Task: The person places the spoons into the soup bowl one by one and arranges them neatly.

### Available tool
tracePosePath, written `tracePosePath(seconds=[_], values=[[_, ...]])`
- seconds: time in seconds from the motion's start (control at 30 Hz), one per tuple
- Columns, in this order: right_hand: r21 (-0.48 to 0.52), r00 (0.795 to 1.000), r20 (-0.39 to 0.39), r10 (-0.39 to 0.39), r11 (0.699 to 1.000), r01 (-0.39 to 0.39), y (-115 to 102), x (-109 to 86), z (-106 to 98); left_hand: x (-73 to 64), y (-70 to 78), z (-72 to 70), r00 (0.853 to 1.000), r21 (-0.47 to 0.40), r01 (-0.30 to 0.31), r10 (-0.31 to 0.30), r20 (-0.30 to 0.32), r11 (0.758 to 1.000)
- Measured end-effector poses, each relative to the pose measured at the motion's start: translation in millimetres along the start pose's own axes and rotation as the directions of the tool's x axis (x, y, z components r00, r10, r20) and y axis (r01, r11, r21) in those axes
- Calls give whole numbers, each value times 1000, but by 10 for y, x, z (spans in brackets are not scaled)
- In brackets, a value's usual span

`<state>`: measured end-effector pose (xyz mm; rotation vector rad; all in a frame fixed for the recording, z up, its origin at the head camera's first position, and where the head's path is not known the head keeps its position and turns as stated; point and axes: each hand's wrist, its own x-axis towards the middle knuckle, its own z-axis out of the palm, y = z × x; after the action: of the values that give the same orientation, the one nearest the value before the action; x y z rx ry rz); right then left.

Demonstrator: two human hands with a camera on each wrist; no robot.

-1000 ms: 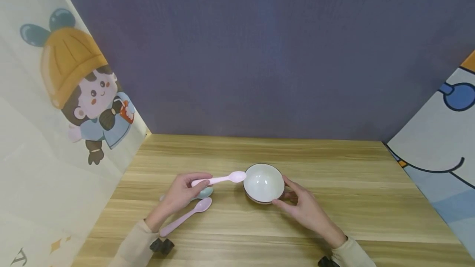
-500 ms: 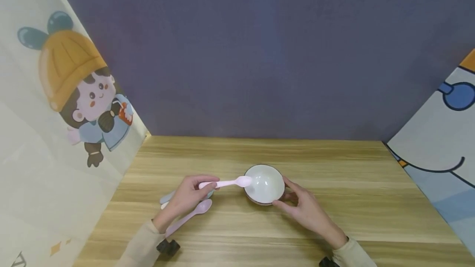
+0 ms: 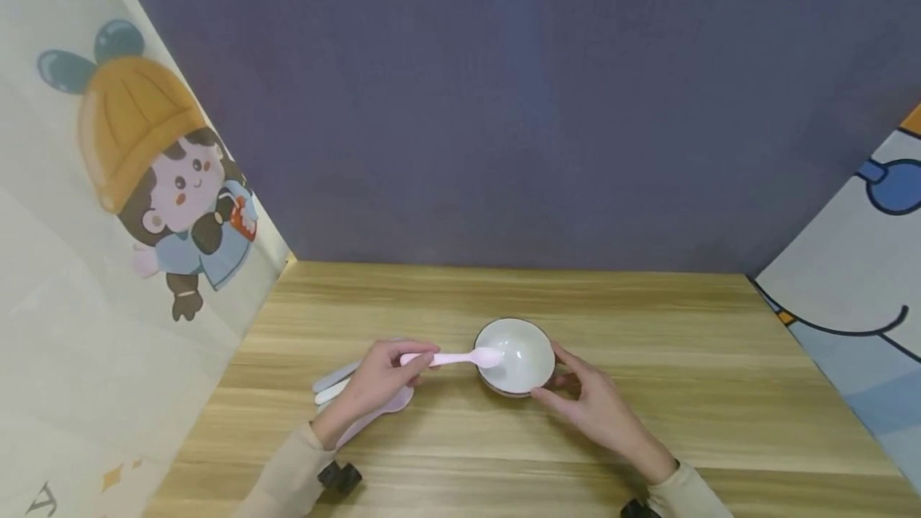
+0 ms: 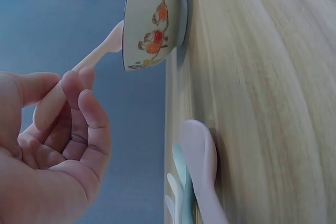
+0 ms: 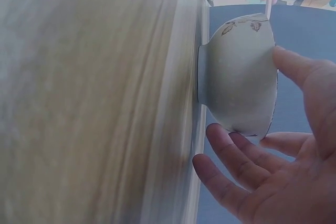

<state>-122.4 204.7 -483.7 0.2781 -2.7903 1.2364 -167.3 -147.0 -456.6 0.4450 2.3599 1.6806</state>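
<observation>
My left hand (image 3: 384, 382) pinches the handle end of a pale pink spoon (image 3: 453, 358) between thumb and fingers. The spoon's head reaches over the near-left rim and inside of a white bowl (image 3: 525, 362) with a dark rim. Outside, the bowl (image 4: 157, 24) carries orange flowers and brown twigs, as the left wrist view shows. My right hand (image 3: 590, 402) holds the bowl's right side, thumb and forefinger at the rim; in the right wrist view the other fingers (image 5: 231, 161) spread below it. The bowl stands upright on the wooden table.
Under and beside my left wrist lie more spoons: a lilac spoon (image 4: 199, 153), a teal spoon (image 4: 184, 182), a white spoon (image 3: 329, 392) and a grey-blue handle (image 3: 334, 376). A dark blue panel (image 3: 504, 102) rises behind the table (image 3: 647, 318); cartoon-printed walls flank it.
My left hand has moved right with the pink spoon, bringing the spoon's head from beside the rim to over the bowl's inside. The right hand stays at the bowl.
</observation>
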Motion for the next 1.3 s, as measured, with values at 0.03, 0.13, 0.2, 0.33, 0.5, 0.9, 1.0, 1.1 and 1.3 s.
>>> tracePosePath(seconds=[0.03, 0.13, 0.2, 0.33, 0.5, 0.9, 1.0, 1.1, 1.3], values=[[-1, 1000, 1, -5, 1000, 5, -2, 1, -1, 4, -1, 12, 1000, -6, 4, -4, -3, 1000], [7, 1000, 3, -1, 1000, 1, -7, -2, -6, 19, -1, 53, 1000, -27, 15, -15, -7, 1000], [13, 1000, 3, 2, 1000, -2, -9, -4, -12, 33, 3, 80, 1000, -36, 8, -9, -9, 999], [21, 1000, 7, 6, 1000, -6, -20, -6, -21, 62, 9, 114, 1000, -45, -9, 9, -12, 999], [11, 1000, 14, 18, 1000, -18, -40, -5, -23, 84, 0, 154, 1000, -51, -17, 17, 3, 999], [6, 1000, 15, 11, 1000, -11, -69, 13, 1, 91, 10, 222, 1000, -19, 13, -13, 1, 1000], [16, 1000, 17, 13, 1000, -14, -86, 19, 1, 97, 13, 229, 1000, -30, 13, -13, 3, 999], [17, 1000, 19, 9, 1000, -10, -96, 22, 0, 96, 18, 237, 1000, -36, 7, -6, 16, 999], [18, 1000, 18, 11, 1000, -12, -114, 11, 0, 92, 34, 271, 999, -41, -11, 13, 43, 999]])
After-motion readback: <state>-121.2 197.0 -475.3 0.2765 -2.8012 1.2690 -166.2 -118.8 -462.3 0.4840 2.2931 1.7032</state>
